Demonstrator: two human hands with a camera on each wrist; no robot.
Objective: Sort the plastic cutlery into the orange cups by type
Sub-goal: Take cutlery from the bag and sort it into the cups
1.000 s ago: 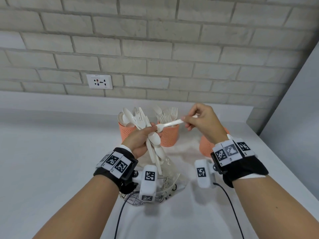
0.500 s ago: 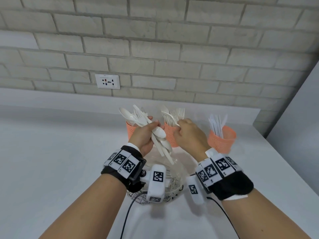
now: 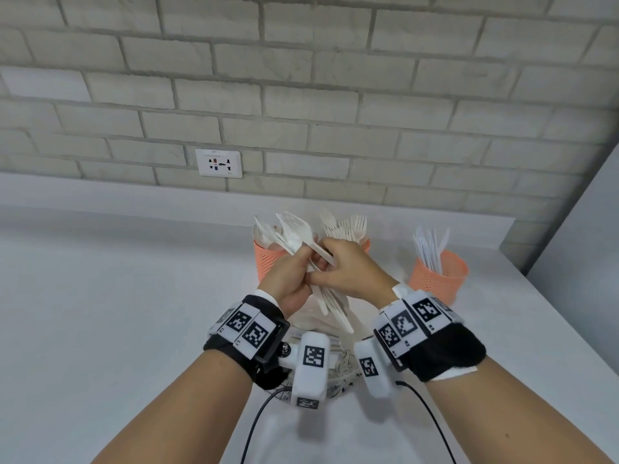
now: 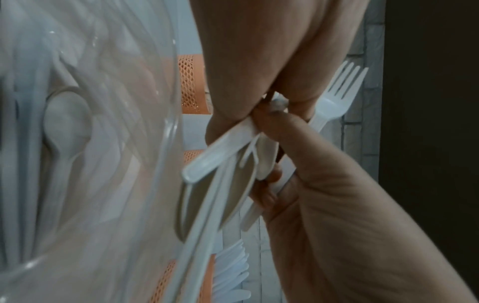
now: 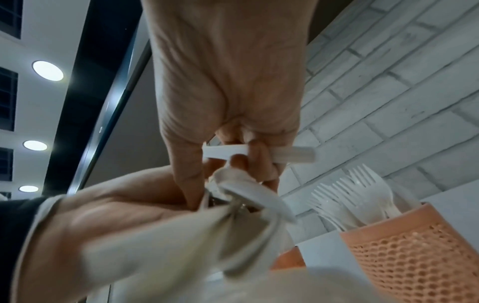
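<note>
My left hand [image 3: 299, 262] grips a bundle of white plastic cutlery [image 3: 294, 239] above the counter, with spoon and fork heads sticking up to the left. My right hand [image 3: 326, 264] meets it and pinches one white handle [image 5: 259, 153] from the bundle; its type is hidden. The bundle's handles [image 4: 220, 174] fan out below both hands. Three orange mesh cups stand behind: the left cup [image 3: 268, 262] with spoons, the middle cup [image 3: 367, 244] with forks [image 5: 357, 194], mostly hidden by my hands, and the right cup [image 3: 438, 279] with knives.
A clear plastic container [image 3: 311, 321] with more cutlery [image 4: 67, 127] sits under my hands. The white counter [image 3: 117, 296] ends at a brick wall [image 3: 301, 95] with a socket [image 3: 219, 163]. A grey panel [image 3: 586, 246] borders the right side. Wrist cables [image 3: 425, 416] trail toward me.
My right hand carried a fork to the middle cup, left it there, and has come back to the bundle, where it now pinches another piece. The left hand kept hold of the bundle.
</note>
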